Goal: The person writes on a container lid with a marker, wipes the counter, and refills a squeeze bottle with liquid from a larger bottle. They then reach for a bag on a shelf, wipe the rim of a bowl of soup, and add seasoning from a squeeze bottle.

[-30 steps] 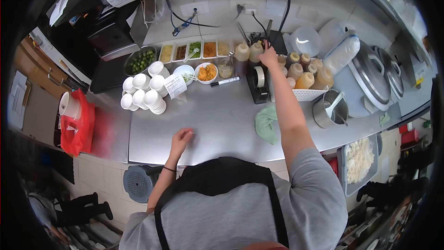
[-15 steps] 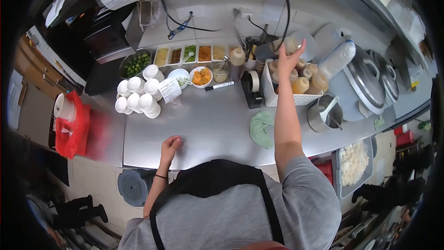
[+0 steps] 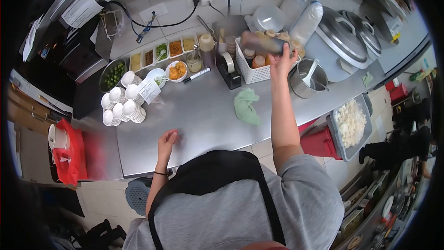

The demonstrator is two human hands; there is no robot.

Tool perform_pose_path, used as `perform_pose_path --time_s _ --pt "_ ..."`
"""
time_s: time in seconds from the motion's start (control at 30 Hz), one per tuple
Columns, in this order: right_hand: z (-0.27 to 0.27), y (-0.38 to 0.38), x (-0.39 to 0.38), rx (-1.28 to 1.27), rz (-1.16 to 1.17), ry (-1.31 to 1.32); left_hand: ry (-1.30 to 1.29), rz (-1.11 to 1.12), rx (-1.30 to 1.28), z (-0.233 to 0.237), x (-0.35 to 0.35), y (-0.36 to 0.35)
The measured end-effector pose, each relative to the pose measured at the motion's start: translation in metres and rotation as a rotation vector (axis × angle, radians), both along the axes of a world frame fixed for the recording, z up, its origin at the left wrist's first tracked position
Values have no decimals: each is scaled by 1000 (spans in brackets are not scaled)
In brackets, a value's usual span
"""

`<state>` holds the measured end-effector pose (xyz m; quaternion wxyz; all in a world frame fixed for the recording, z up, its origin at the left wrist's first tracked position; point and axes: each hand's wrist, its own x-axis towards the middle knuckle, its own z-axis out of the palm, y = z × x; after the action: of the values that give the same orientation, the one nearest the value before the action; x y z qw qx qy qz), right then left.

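Observation:
My right hand grips a squeeze bottle with dark contents, held on its side and smeared by motion. It is above a white perforated basket, where several more sauce bottles stand upright. Over the bare steel counter near its front edge is my left hand, its fingers curled in and nothing visible in them. A crumpled green cloth lies on the counter between the two hands. Right of the basket stands a metal pot with a white-handled utensil inside.
Stacked white cups and a paper slip are at the left. Behind them are a bowl of orange food, a marker and a tape dispenser. Large metal lids lean at the right; a tub of rice is below.
My right hand was spread open over the back of the basket; now it holds a dark bottle lower and nearer. The view has turned, shifting the counter things left. My left hand stays curled.

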<state>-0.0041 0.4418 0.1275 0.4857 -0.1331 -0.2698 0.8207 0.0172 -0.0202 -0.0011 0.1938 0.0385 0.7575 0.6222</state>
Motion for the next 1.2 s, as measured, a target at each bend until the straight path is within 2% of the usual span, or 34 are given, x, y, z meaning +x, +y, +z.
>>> perform_pose_path --time_s 0.07,0.1,0.17,0.2,0.3,0.33,0.43,0.63,0.7,0.77,0.87,1.03,1.2 --pt "10 -21 13 290 -89 -187 8 -5 -3 -1 1 -2" --pt "9 -29 18 289 -86 -187 14 -2 -5 -2 1 -4" --pt "6 -43 25 871 -190 -319 14 0 -4 -2 2 -6" --pt "8 -51 30 1055 -266 -404 14 -2 -1 -2 2 -7" --pt "-6 -69 31 1130 -134 -387 17 5 7 2 3 -5" --pt "-10 -76 31 1060 -56 -388 17 15 5 3 3 -5" --pt "-18 -90 28 1085 -43 -394 17 17 -12 4 5 -5" --pt "-39 -125 17 1062 129 -382 18 36 -4 3 9 -10" --pt "-45 -137 13 1291 46 -460 30 21 -15 3 9 -11" --pt "-52 -148 11 1292 123 -495 34 34 -12 1 10 -12" --pt "-70 -161 -2 1486 110 -514 40 43 -1 1 11 -12" --pt "-80 -165 -7 1504 84 -502 27 42 3 0 11 -12" --pt "-75 -141 19 1337 39 -548 37 73 37 2 7 -6"
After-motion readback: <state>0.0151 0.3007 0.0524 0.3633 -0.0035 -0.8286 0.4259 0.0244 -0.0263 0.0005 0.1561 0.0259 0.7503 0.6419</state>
